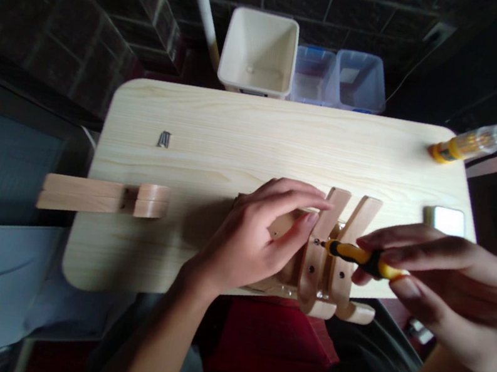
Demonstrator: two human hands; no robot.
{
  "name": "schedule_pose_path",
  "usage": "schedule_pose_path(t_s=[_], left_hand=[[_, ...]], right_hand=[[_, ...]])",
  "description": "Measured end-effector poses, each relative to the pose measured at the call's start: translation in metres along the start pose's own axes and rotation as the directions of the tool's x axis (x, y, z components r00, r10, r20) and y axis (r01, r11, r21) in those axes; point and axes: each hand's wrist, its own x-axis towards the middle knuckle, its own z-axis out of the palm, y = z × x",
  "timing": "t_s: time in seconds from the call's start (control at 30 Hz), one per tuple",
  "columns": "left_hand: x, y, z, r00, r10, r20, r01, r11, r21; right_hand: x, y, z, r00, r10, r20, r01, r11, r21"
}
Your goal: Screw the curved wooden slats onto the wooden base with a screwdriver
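A slatted wooden assembly [320,268] of pale wood lies on the pine tabletop [239,127], with upright slats holding small dark holes. My left hand [249,237] rests on it, fingers curled over its near slat. My right hand [442,282] pinches a small yellow-and-black screwdriver [355,258], whose tip is at a tiny screw [316,242] in the wood. A separate wooden piece [103,197] with a dark hole lies at the left, jutting past the table edge. A few metal screws [164,139] lie on the board.
A clear tube with a yellow cap [479,141] lies at the far right corner, and a flat silver object [445,220] sits near the right edge. Behind the table stand a cream basket [259,51], two clear plastic bins [337,79], a white tube [204,20] and a brick wall [69,4].
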Motion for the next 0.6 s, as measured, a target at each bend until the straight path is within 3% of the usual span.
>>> schedule_pose_path(t_s=[0.13, 0.4, 0.6], left_hand=[[-0.001, 0.01, 0.0, 0.996, -0.011, 0.091, 0.017, 0.998, -0.06], [0.01, 0.009, 0.021, 0.994, -0.002, 0.113, 0.025, 0.98, -0.197], [0.026, 0.019, 0.005, 0.968, -0.053, 0.245, 0.074, 0.994, -0.076]], right_hand=[[0.001, 0.0, -0.001, 0.999, -0.037, 0.0, 0.037, 0.999, 0.005], [0.003, -0.004, 0.003, 0.995, -0.041, -0.094, 0.036, 0.998, -0.057], [0.006, -0.012, -0.004, 0.998, -0.027, -0.061, 0.014, 0.979, -0.201]])
